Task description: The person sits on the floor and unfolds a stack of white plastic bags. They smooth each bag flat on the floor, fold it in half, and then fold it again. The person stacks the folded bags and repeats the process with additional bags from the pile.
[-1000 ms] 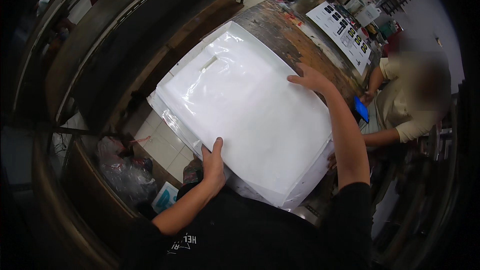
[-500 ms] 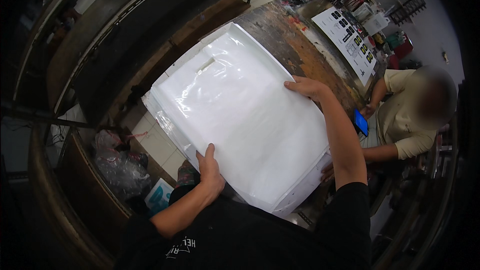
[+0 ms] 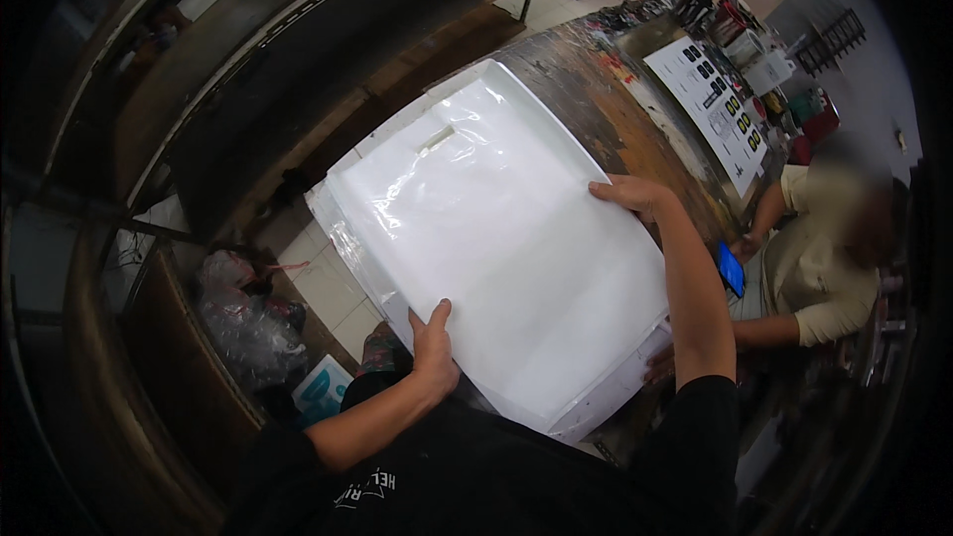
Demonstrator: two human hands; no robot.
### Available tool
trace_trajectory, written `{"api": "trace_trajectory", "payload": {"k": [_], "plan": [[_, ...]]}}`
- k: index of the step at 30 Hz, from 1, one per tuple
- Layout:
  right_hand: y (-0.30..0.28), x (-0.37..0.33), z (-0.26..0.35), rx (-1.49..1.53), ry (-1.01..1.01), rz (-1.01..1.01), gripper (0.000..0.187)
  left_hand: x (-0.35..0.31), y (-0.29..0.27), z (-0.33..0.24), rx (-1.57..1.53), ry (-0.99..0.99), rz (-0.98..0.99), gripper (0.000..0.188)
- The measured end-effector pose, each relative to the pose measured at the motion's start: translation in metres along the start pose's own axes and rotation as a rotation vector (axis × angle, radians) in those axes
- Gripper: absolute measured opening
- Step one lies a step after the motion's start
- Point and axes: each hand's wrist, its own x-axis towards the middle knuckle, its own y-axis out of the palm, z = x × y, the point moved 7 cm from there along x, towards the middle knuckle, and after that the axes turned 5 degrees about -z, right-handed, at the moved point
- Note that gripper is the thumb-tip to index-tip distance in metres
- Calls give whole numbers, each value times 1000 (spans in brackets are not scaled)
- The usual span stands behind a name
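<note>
A wide stack of white plastic bags (image 3: 496, 248) lies in front of me, the top one glossy with a slot-shaped handle hole near its far left end. My left hand (image 3: 434, 345) is closed on the near left edge, thumb on top and fingers hidden underneath. On the right edge, my right hand (image 3: 630, 195) grips in the same way, its thumb over the top sheet. The stack's far right part overlaps a worn, paint-stained table (image 3: 566, 89). Whether the table bears the stack's weight I cannot tell.
At right sits another person (image 3: 824, 258) holding a phone (image 3: 732, 268), one hand near the stack's right corner. A printed sheet (image 3: 707, 114) and jugs (image 3: 769, 71) are on the table's far side. Dark shelving (image 3: 328, 69) runs along the left, with a clear plastic bag (image 3: 248, 328) below.
The whole scene has shifted slightly right and down in the picture. Both hands keep their hold on the stack of bags.
</note>
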Motion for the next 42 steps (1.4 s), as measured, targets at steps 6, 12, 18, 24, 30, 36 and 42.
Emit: {"api": "trace_trajectory", "payload": {"k": [6, 12, 18, 24, 30, 36, 42], "plan": [[7, 0, -1, -18, -31, 21, 51, 13, -9, 10, -35, 19, -29, 54], [0, 0, -7, -87, -1, -23, 52, 15, -6, 12, 36, 65, -51, 58], [12, -12, 8, -55, 13, -10, 54, 17, -9, 12, 32, 55, -56, 60], [7, -5, 0, -20, 17, -10, 57, 34, -15, 24, 98, 136, -105, 60], [10, -4, 6, 10, -77, 29, 59, 17, -13, 11, 86, 113, -26, 81], [2, 3, 5, 52, -128, -13, 57, 14, -17, 1, 80, 151, 76, 65], [7, -9, 10, -14, -68, -78, 49, 13, -12, 1, 147, 115, 42, 71]]}}
